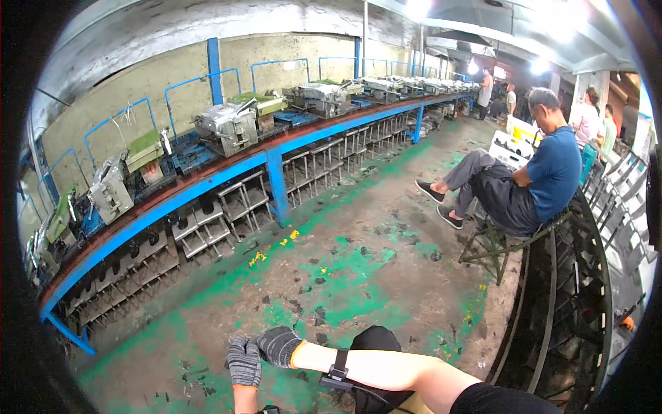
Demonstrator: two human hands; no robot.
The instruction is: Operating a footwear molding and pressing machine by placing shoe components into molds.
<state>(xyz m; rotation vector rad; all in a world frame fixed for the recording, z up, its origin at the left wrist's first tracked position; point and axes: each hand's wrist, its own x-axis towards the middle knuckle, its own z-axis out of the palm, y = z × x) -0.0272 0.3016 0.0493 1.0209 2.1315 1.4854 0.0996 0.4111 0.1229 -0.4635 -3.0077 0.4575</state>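
My left hand [245, 360] wears a dark grey knit glove and rises from the lower edge with its back towards me and its fingers curled. My right hand [278, 345], in a matching glove with an orange cuff, comes in from the right and presses against the left hand's fingers. Neither hand holds an object. A black band [338, 373] sits on my right wrist. My dark-clad knee [374, 340] is just behind the right forearm. Below the hands is worn green-painted concrete floor [345, 269].
A long blue-framed bench [207, 181] runs along the left wall, carrying several grey metal moulds [224, 126], with metal racks [238, 207] beneath. A person in a blue shirt [545, 176] sits on a metal stool at right beside a curved dark rack [586, 276]. More people stand far back.
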